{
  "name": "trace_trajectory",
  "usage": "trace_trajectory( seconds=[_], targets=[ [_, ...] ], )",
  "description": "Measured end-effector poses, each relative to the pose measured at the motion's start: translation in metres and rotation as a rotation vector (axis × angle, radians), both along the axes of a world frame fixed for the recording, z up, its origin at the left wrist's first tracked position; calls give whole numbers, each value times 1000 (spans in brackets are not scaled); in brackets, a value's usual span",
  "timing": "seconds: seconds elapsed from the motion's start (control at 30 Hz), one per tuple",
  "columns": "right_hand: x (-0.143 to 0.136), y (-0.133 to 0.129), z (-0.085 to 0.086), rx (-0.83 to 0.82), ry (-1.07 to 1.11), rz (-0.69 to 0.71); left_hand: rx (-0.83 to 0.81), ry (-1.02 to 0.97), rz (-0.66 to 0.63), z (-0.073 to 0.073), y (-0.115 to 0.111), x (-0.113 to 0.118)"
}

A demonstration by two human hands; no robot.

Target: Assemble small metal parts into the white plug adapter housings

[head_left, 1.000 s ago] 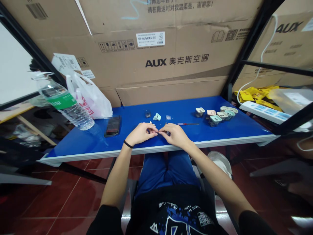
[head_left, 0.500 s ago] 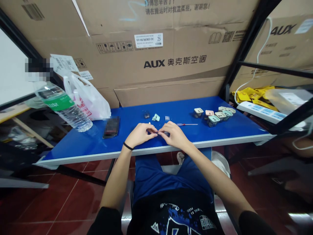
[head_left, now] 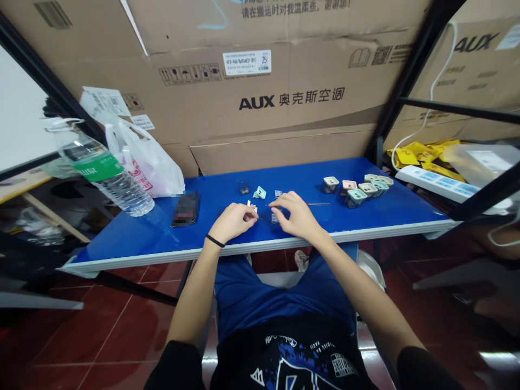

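Observation:
My left hand (head_left: 236, 221) is over the front of the blue table, its thumb and forefinger pressed together on something too small to make out. Small pale pieces (head_left: 252, 206) lie just beyond those fingertips. My right hand (head_left: 293, 214) is a little to the right, thumb and forefinger apart, over small clear pieces (head_left: 274, 219); whether a tiny thing sticks to its fingertips is unclear. Behind the hands are a mint-green lidded part (head_left: 260, 192) and a small dark clear container (head_left: 243, 188). A thin screwdriver (head_left: 319, 204) lies partly behind my right hand.
Several small clear boxes with pastel lids (head_left: 355, 197) stand at the right of the blue table (head_left: 219, 187). At the left are a dark phone-like object (head_left: 186, 209), a water bottle (head_left: 101, 168) and a white plastic bag (head_left: 152, 162). A power strip (head_left: 447, 186) lies beyond the right frame.
My two hands, whose fingertips met before, have drawn apart. The right hand has moved slightly right and its fingers have spread. More of the pale pieces shows beside the left hand.

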State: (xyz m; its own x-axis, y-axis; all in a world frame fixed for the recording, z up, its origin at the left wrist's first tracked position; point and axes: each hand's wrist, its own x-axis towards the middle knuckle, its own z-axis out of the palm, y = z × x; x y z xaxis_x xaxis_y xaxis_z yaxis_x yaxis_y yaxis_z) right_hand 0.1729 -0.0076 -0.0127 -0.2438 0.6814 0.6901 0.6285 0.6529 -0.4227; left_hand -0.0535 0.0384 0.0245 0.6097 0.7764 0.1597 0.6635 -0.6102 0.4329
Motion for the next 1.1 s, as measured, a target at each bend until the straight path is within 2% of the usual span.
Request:
trace_trajectory(
  seconds=[0.1,0.17,0.23,0.3,0.37,0.4,0.43,0.47,0.5,0.57,0.6,0.63,0.7,0.77,0.9,0.97,1.1],
  targets=[
    [15,1,7,-3,22,-46,9,28,-23,-5,2,4],
    [27,-2,17,-17,30,-49,-8,11,-32,-7,2,6],
    [35,-11,32,-56,48,20,-23,-20,-35,-6,2,5],
    [32,-25,43,-188,26,253,-16,-70,-39,-2,-1,2],
    [12,-43,40,-486,-119,670,5,-138,-39,5,-5,-2],
    [-5,-51,30,-688,-236,882,6,-170,-41,10,-8,-4],
    [-25,-56,15,-869,-378,1022,7,-197,-45,14,-12,-6],
    [-47,-59,-6,-1002,-555,1075,10,-215,-54,18,-15,-7],
    [-68,-60,-30,-1045,-726,991,13,-228,-61,23,-19,-8],
    [-100,-54,-80,-1108,-950,722,31,-243,-58,30,-24,-11],
    [-108,-50,-102,-1185,-987,687,41,-247,-53,34,-26,-14],
    [-112,-47,-120,-1205,-948,715,52,-251,-45,37,-27,-18],
    [-105,-45,-145,-1230,-867,778,70,-265,-14,42,-26,-28],
    [-89,-49,-154,-1253,-804,829,72,-287,36,46,-23,-40],
    [-67,-58,-157,-1328,-743,944,111,-279,125,45,-11,-64],
    [-63,-59,-161,-1331,-712,950,131,-230,141,39,-3,-76],
    [-60,-59,-174,-1250,-647,797,36,-45,114,12,15,-96]
  ],
)
